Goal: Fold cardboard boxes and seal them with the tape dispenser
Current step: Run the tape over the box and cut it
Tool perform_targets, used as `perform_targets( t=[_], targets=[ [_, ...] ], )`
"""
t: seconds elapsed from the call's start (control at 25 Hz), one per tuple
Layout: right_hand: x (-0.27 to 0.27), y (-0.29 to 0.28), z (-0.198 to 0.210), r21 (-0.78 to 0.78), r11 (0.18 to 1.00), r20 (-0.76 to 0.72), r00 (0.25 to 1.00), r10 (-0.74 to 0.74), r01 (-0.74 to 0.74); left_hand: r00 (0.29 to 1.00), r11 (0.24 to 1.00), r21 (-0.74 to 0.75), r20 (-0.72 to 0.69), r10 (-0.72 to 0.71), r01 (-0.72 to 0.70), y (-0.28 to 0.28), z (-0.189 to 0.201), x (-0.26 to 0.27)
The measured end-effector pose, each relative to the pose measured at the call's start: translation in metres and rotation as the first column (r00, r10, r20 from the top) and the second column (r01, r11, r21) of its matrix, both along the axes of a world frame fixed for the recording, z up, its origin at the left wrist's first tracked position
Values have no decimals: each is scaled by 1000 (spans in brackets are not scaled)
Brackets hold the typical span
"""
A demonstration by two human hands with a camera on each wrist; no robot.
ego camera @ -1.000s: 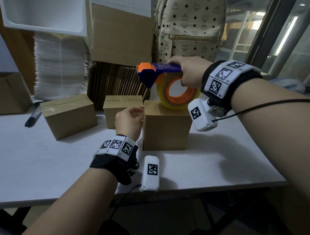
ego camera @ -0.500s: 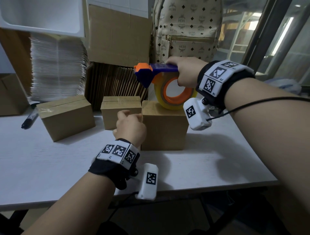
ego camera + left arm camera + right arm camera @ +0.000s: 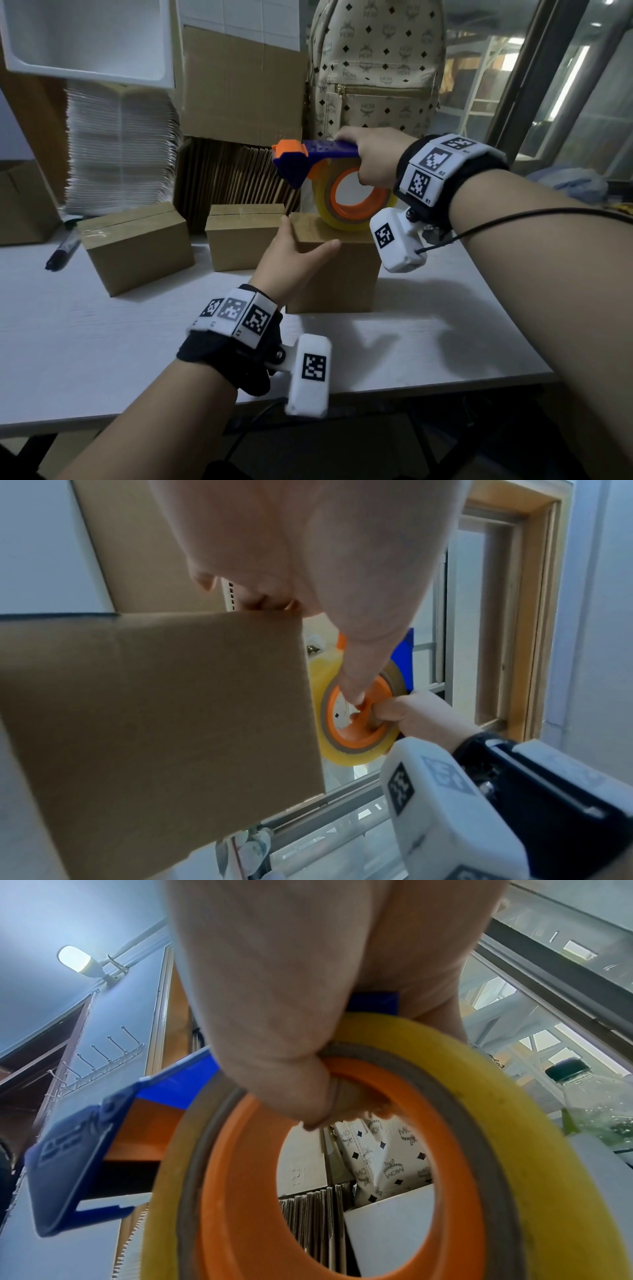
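Note:
A small brown cardboard box [image 3: 339,277] stands upright mid-table. My left hand [image 3: 291,253] lies open at its near-left top corner, fingers up along the left edge and thumb stretched across the front top edge. My right hand [image 3: 373,161] grips the blue and orange tape dispenser [image 3: 308,161], with fingers hooked through the orange core. Its yellow tape roll [image 3: 352,202] sits at the box's top right. The left wrist view has the box face [image 3: 154,710] with the roll [image 3: 356,723] behind it. The roll [image 3: 514,1150] fills the right wrist view.
Two closed boxes [image 3: 137,246] [image 3: 243,240] stand left of the box on the white table [image 3: 102,342]. A black marker [image 3: 63,250] lies at the far left. Behind are flat cardboard sheets [image 3: 233,178], a white stack [image 3: 120,150] and a patterned backpack [image 3: 376,68].
My left hand has uncurled from a loose fist beside the box and reached onto its near-left top corner. The dispenser stays at the box top in my right hand.

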State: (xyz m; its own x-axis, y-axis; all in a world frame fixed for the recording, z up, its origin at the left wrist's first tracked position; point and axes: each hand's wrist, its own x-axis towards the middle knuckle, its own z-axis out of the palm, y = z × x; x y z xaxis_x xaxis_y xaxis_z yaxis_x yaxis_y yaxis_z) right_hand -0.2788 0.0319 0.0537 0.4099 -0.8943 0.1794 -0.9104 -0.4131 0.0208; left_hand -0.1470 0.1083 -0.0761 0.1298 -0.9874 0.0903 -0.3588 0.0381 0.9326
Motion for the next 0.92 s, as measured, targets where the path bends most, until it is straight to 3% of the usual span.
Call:
perform_targets(
  t=[0.28,0.4,0.6,0.92],
  targets=[
    [0,-3,0,18,1000,6,1000,1,-1,995,962,265,63,-80,60,-12,-21,27],
    [-1,-3,-1,13,1000,12,1000,1,-1,986,990,122,157,52,-72,-10,-10,30],
    [-1,-3,0,10,1000,3,1000,-1,1,968,992,-120,249,-12,43,-22,2,11],
    [-4,-7,-1,38,999,22,1000,-21,20,866,992,-88,498,-35,91,-38,6,9]
  ],
)
